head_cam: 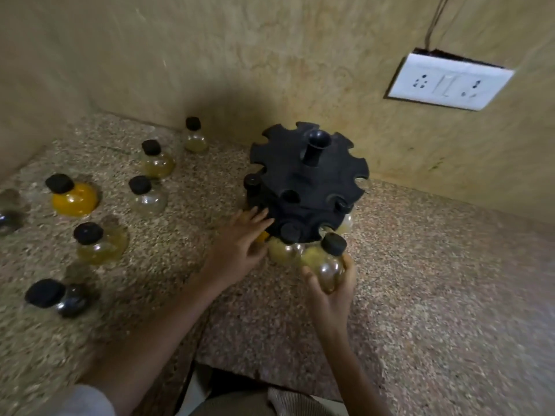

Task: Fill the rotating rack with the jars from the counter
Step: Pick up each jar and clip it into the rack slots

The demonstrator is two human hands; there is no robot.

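**Room right of the rack, clutter to the left**

The table (435,295) lies bare to the right of the rack (309,181) and in front of it, up to the wall (300,70). On the left, loose jars (73,196) stand apart from one another, with gaps between them. The rack sits near the back corner; room behind it is narrow. Its upper notches are open. At its near lower edge, the left hand (240,244) and the right hand (333,283), which holds a jar (329,265), crowd the seated jars.

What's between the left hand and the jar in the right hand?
In the head view, a jar already hung on the rack sits between the left hand and the held jar.
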